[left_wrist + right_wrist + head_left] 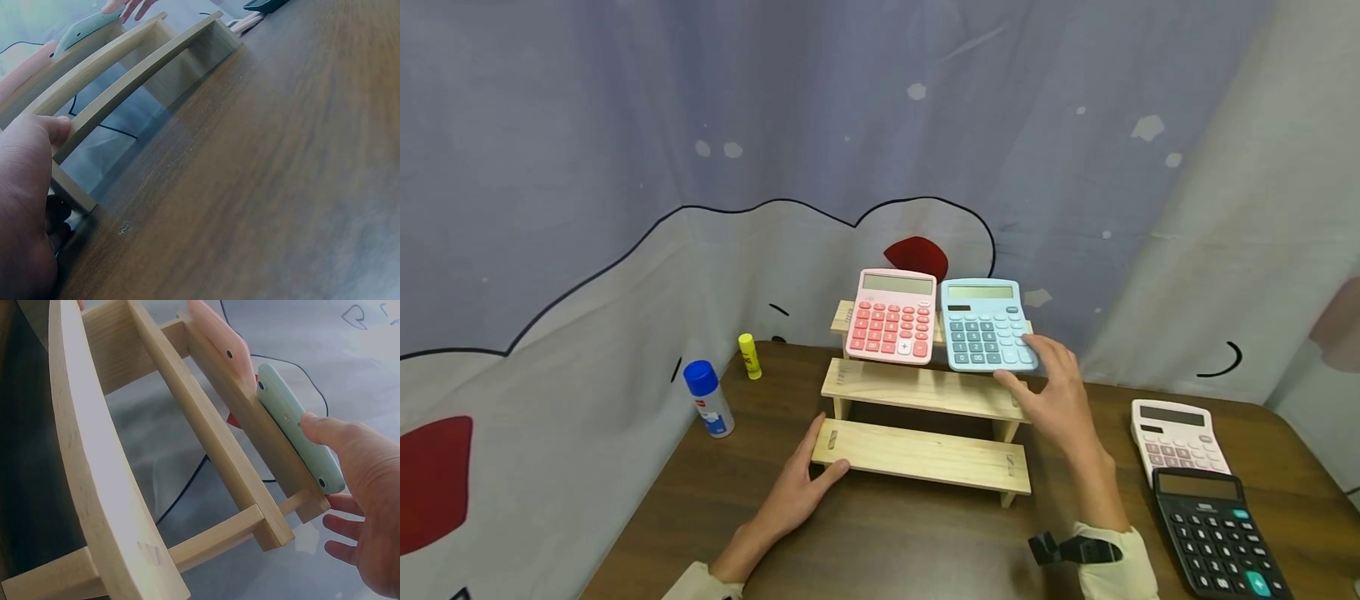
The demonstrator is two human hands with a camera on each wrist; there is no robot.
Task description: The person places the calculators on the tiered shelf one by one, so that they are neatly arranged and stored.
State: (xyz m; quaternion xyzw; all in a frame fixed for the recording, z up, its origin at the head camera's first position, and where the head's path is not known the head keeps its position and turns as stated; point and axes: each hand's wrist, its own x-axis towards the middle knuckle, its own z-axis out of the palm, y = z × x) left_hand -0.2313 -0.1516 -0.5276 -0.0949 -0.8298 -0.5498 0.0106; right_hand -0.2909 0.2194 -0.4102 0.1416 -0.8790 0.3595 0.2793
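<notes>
A three-step wooden display rack (925, 454) stands on the table. My left hand (797, 487) grips the left end of its lowest step, thumb along the front edge, the other fingers round the side and partly hidden in the left wrist view. On the top step a pink calculator (892, 321) and a light blue calculator (988, 327) lean back side by side. My right hand (1060, 400) holds the blue one by its lower right corner. In the right wrist view the thumb (322, 428) lies on that calculator's lower edge, with the other fingers by the step's end.
To the right, a black calculator (1213, 533) overlaps a white-and-pink calculator (1176, 437). A white bottle with a blue cap (709, 400) and a yellow glue stick (749, 357) stand at the left. A patterned curtain (820, 125) hangs close behind the rack.
</notes>
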